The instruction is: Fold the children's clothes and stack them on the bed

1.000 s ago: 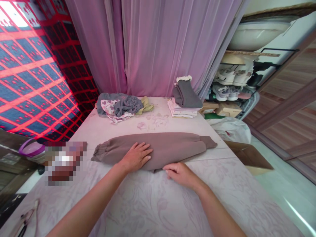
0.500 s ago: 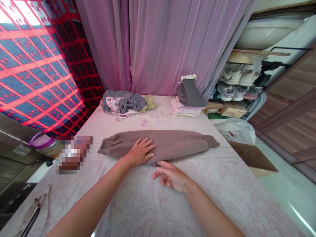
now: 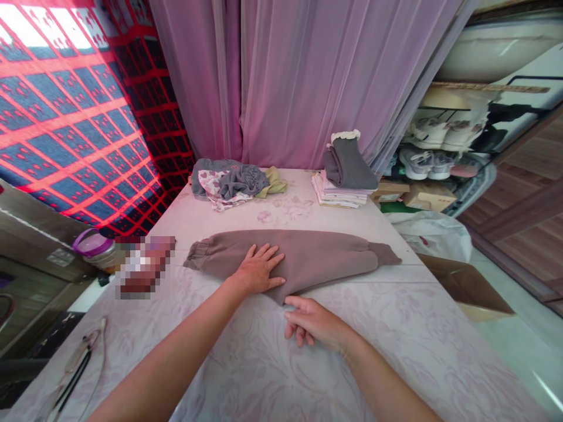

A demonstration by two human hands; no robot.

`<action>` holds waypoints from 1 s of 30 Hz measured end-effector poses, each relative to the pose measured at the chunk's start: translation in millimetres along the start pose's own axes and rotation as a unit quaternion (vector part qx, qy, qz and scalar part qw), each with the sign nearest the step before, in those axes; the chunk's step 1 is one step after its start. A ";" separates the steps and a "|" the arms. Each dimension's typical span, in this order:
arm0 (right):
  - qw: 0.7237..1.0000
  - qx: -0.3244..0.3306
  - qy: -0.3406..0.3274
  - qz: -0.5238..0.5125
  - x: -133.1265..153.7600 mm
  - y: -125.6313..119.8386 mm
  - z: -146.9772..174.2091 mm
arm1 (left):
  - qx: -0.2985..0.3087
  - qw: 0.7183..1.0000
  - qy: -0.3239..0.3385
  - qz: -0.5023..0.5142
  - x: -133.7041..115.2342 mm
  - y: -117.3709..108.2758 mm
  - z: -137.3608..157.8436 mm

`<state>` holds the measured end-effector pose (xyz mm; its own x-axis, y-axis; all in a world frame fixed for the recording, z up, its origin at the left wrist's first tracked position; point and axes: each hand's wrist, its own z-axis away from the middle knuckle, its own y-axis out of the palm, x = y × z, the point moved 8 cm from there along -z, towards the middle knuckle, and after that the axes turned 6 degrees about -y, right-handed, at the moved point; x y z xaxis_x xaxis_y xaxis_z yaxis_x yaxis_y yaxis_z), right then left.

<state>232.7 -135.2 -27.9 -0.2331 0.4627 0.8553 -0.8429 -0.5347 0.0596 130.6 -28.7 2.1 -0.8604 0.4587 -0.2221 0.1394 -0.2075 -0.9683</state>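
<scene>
A pair of brown sweatpants (image 3: pixel 325 258), folded lengthwise, lies across the bed, its gathered waistband at the left and a ribbed cuff at the right. Flat on the cloth, left of its middle, rests my left hand (image 3: pixel 259 271) with the fingers spread. My right hand (image 3: pixel 317 323) is at the near edge, fingers curled, its fingertips at a pointed corner of the fabric that sticks out toward me. The grip there is small and partly hidden.
Behind the sweatpants are a rumpled pile of clothes (image 3: pixel 233 181) at left and a folded stack (image 3: pixel 341 193) topped by grey trousers (image 3: pixel 349 161) at right. Glasses (image 3: pixel 77 363) lie at the left edge. An open cardboard box (image 3: pixel 466 287) stands on the floor beside the bed.
The near corner of the sweatpants has been drawn out toward me into a point at my right hand. My left hand stays on the cloth. The view has shifted slightly.
</scene>
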 end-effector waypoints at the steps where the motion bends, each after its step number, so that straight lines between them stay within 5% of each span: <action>1: 1.000 -0.009 -0.003 -0.003 0.1 -1.1 0.1 | -0.006 1.000 -0.004 0.005 -3.3 1.1 -0.2; 7: 1.000 0.004 -0.020 0.003 2.2 0.4 0.7 | -0.045 0.996 0.044 0.067 -26.8 9.6 8.1; 14: 1.000 0.003 -0.029 0.001 1.8 -11.0 4.0 | -0.027 0.998 0.027 0.041 -28.3 11.2 11.6; 17: 0.997 -0.035 -0.067 0.026 14.8 -35.6 10.6 | -0.039 0.998 0.026 0.032 -30.0 11.6 11.6; 19: 0.985 -0.116 -0.110 0.071 32.0 -68.2 14.9 | -0.041 0.998 0.027 0.029 -30.8 12.7 11.8; 21: 0.944 -0.239 -0.163 0.160 53.8 -109.7 20.8 | -0.038 0.999 0.028 0.027 -31.4 13.4 12.1; 24: 0.804 -0.392 -0.229 0.384 81.9 -156.0 28.9 | -0.033 0.999 0.027 0.024 -31.6 13.0 12.1; 26: 0.730 -0.405 -0.194 0.515 78.6 -171.8 19.9 | -0.029 0.999 0.024 0.022 -31.6 13.1 11.8; 30: 0.684 -0.369 -0.061 0.627 46.2 -194.3 0.2 | -0.033 0.999 0.025 0.021 -32.0 13.8 11.9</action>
<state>385.9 -10.1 0.2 -0.9923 -0.1187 0.0347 -0.0426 0.0650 -0.9970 154.3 -56.5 -2.8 -0.8279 0.4939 -0.2660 0.2078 -0.1706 -0.9632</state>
